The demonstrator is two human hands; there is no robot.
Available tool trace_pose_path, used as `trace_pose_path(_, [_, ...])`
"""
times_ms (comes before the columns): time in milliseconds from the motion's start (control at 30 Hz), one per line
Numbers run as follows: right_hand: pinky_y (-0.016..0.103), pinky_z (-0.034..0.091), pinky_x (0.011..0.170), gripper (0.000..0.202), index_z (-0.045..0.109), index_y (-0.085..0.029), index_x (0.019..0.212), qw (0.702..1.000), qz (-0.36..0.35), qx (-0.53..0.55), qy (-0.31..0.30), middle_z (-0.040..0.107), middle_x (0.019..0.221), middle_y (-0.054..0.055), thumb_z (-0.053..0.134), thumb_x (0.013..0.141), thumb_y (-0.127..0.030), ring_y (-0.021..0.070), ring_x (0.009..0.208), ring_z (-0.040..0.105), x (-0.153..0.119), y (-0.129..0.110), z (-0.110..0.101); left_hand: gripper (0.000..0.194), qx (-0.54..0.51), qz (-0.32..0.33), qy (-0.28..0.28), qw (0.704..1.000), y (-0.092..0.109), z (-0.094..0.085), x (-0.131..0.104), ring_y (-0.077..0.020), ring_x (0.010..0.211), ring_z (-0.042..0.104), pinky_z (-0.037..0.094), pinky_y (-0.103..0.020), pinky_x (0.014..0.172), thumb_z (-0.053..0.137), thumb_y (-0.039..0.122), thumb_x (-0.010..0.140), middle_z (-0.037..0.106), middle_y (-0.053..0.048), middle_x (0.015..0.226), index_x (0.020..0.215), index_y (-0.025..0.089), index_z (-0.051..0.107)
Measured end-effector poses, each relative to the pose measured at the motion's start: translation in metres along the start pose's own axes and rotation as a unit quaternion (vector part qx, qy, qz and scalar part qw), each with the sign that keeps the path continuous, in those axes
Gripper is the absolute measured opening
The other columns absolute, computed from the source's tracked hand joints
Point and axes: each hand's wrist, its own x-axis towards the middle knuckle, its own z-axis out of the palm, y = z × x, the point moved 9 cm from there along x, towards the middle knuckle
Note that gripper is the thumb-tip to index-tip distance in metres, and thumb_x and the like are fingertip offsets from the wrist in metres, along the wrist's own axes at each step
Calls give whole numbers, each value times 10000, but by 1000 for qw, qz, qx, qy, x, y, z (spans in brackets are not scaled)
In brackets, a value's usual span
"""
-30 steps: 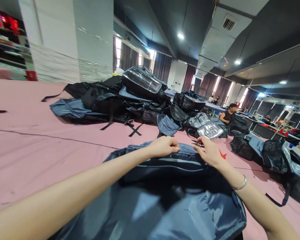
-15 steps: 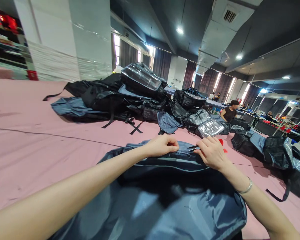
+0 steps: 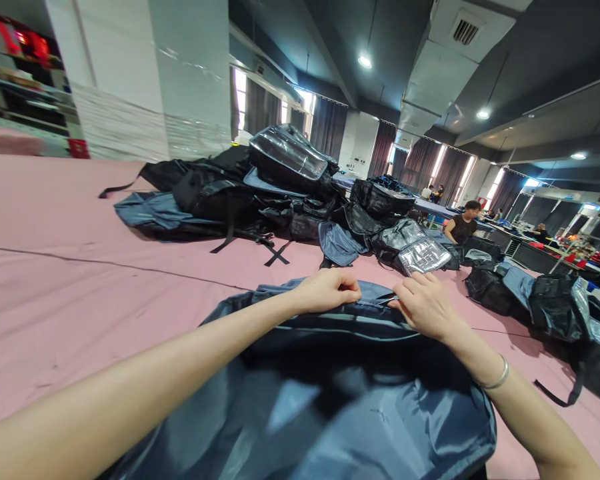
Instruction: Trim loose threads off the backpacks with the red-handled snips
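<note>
- The left hand [image 3: 325, 291] is curled into a loose fist, its fingertips pinching the far edge of the blue-grey bag [image 3: 330, 400]; it sits on the same stretch of seam as half a second ago
- The right hand [image 3: 423, 305] lies just beside it on that edge, fingers bent and pressed down on the cloth; the small dark snips whose tips showed a moment ago are now all but hidden under the fingers, so whether this hand grips them cannot be told; judging by that, a trimming pass along the seam is about over
- A silver bangle [image 3: 497, 375] circles the right wrist
- The bag lies flat on the pink tabletop [image 3: 70, 293], directly before the person; its fabric is smooth, faintly glossy nylon, creased in soft folds, with a pale piped line near the top edge
- Beyond, well apart, a heap of black and blue bags [image 3: 260, 200] sprawls, some with clear shiny plastic panels and loose straps
- A seated person [image 3: 463, 223] works at a far table
</note>
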Motion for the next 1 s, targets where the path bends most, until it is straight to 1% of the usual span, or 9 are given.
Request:
trace_pose_path(100, [318, 245, 632, 220, 563, -152, 777, 1000, 0, 19, -24, 565, 742, 54, 517, 895, -332, 191, 728, 437, 1, 4, 2, 209, 6, -10, 1, 1000, 0, 0, -1, -143, 653, 528, 385, -212, 614, 503, 335, 699, 620, 12, 670, 707, 179, 642])
trace_pose_path(167, [311, 266, 644, 207, 568, -152, 785, 998, -1, 57, -41, 577, 749, 53, 532, 889, -327, 189, 740, 449, 1, 6, 7, 208, 3, -5, -7, 1000, 2, 2, -2, -142, 656, 526, 382, -209, 616, 508, 335, 698, 620, 12, 677, 707, 179, 645])
trace_pose_path(300, [276, 325, 668, 152, 577, -154, 817, 978, -4, 193, -83, 602, 762, 35, 546, 889, -284, 165, 737, 481, 0, 8, 23, 203, 2, 25, -21, 999, 10, 5, -5, -130, 629, 499, 367, -200, 594, 499, 311, 700, 601, 10, 661, 690, 167, 643])
trace_pose_path(400, [269, 342, 668, 116, 585, -151, 862, 969, 14, 229, -91, 617, 802, 34, 560, 882, -262, 164, 747, 500, 2, 9, 31, 203, 6, 54, -28, 998, 19, 6, -8, -121, 608, 476, 355, -196, 581, 488, 289, 706, 580, 9, 634, 672, 155, 637])
trace_pose_path(567, [294, 328, 675, 215, 572, -137, 887, 984, -12, 160, -81, 607, 811, 63, 521, 901, -345, 191, 767, 495, 8, -2, 29, 218, 3, 73, -32, 997, 23, 6, -12, -120, 620, 484, 358, -194, 599, 484, 292, 731, 583, 4, 634, 672, 144, 633])
trace_pose_path(733, [309, 303, 646, 360, 541, -132, 870, 991, -50, 56, -110, 587, 802, 82, 388, 939, -451, 201, 739, 522, 10, -7, 32, 208, -4, 99, -35, 994, 24, 7, -13, -124, 647, 509, 369, -199, 638, 479, 273, 742, 602, -2, 666, 696, 143, 635])
trace_pose_path(833, [300, 301, 616, 392, 532, -127, 864, 987, -92, 34, -125, 582, 775, 75, 342, 948, -461, 192, 707, 541, 9, -11, 37, 205, -2, 96, -34, 995, 22, 7, -14, -134, 665, 526, 377, -209, 649, 478, 270, 742, 615, -9, 690, 718, 146, 639])
trace_pose_path(933, [290, 291, 589, 392, 535, -134, 831, 985, -130, 27, -111, 582, 737, 61, 330, 958, -443, 186, 677, 548, 9, -14, 36, 201, 0, 87, -28, 996, 21, 7, -14, -138, 669, 533, 384, -214, 650, 475, 264, 742, 619, -9, 702, 724, 151, 639])
trace_pose_path(1000, [283, 275, 566, 387, 538, -138, 817, 985, -140, 29, -98, 581, 709, 49, 332, 964, -430, 177, 642, 545, 8, -15, 35, 194, 4, 82, -26, 996, 21, 7, -14, -137, 666, 534, 387, -215, 646, 473, 252, 744, 616, -6, 699, 716, 153, 637])
